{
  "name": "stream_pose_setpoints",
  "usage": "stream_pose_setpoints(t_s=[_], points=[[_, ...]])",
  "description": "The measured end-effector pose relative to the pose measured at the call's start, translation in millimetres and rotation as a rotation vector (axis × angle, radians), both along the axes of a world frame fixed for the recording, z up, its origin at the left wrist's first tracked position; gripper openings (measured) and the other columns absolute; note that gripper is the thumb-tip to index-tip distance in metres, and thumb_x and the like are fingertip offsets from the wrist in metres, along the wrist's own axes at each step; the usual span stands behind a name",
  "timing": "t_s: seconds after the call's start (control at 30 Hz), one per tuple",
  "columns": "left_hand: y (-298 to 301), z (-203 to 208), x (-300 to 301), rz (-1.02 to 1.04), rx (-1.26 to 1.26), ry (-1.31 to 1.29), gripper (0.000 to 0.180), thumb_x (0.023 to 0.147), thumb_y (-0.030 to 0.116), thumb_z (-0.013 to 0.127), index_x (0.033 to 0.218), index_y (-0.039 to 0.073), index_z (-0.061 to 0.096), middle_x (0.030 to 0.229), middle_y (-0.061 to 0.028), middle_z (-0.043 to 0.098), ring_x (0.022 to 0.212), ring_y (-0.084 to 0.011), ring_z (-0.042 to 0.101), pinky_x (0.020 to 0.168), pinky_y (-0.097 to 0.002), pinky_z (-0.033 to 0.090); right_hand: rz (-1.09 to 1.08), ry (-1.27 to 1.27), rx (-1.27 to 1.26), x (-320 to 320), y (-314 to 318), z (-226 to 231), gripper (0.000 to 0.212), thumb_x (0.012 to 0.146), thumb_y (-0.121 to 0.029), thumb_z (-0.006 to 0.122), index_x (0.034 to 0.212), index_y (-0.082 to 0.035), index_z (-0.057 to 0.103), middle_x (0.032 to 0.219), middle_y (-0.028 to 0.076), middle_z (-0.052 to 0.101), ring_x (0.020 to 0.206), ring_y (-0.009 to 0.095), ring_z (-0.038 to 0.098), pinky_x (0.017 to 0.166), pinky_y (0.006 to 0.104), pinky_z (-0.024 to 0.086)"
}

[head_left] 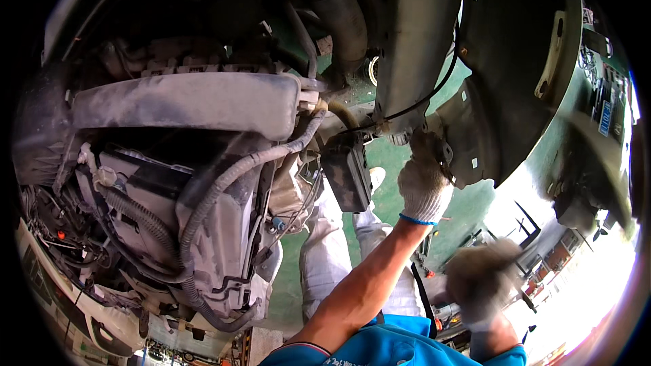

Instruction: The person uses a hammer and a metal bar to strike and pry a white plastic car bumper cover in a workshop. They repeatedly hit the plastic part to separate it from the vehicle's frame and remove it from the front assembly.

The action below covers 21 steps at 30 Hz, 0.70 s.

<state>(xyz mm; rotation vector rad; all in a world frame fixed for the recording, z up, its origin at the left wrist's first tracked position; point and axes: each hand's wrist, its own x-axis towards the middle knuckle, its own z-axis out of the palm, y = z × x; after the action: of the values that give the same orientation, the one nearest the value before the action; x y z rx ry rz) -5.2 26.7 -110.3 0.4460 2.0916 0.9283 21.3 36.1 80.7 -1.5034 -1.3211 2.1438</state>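
My left hand (424, 176), in a grimy knitted work glove with a blue cuff edge, is raised against the lower end of a metal frame rail (413, 47), beside a dark curved fender panel (522, 47). Its fingers are bent in at the joint there; what they hold is partly hidden. A thin black cable (444, 81) runs down to the same spot. To the left of this hand hangs a small dusty black box (347, 177). My right hand (483, 281), also gloved, is lower and to the right, apart from the panel and smeared by motion, so its fingers cannot be read.
On the left stands a dusty vehicle assembly with a long grey plastic cover (183, 103) and a corrugated hose (224, 179). A thick dark pipe (342, 24) is above. Tools and parts lie about the green floor (400, 163). Another dark vehicle part (583, 183) stands far right.
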Motion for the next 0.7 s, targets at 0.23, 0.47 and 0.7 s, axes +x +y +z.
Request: stream_pose_setpoints(t_s=[0.23, 0.47, 0.7], points=[[6, -8, -5, -0.074, -0.033, 0.035, 0.065, 0.097, 0.038, 0.064, 0.144, 0.002, 0.038, 0.072, -0.0225, 0.070, 0.064, -0.0413, 0.070, 0.054, -0.0527, 0.056, -0.011, -0.098, -0.136, -24, 4, 23, 0.059, 0.103, -0.057, 0.054, 0.085, -0.001, 0.059, 0.055, 0.005, 0.054, 0.038, 0.014, 0.048, 0.036, 0.0276, 0.035], [2, -3, 4, -0.091, -0.074, -0.046, 0.065, 0.095, 0.033, 0.067, 0.142, 0.000, 0.038, 0.072, -0.0223, 0.070, 0.065, -0.0426, 0.070, 0.056, -0.0558, 0.055, -0.301, -0.194, -0.472, -12, -14, 10, 0.054, 0.108, -0.051, 0.048, 0.095, 0.001, 0.057, 0.055, 0.004, 0.049, 0.040, 0.012, 0.046, 0.037, 0.0272, 0.035], [-9, -19, 3, -0.117, 0.022, 0.117, 0.062, 0.093, 0.031, 0.066, 0.141, 0.000, 0.042, 0.078, -0.0224, 0.071, 0.068, -0.0424, 0.070, 0.055, -0.0535, 0.054, -0.092, -0.228, -0.242, 14, -28, -15, 0.052, 0.109, -0.047, 0.048, 0.093, 0.001, 0.058, 0.054, 0.004, 0.049, 0.038, 0.013, 0.045, 0.036, 0.0270, 0.035]])
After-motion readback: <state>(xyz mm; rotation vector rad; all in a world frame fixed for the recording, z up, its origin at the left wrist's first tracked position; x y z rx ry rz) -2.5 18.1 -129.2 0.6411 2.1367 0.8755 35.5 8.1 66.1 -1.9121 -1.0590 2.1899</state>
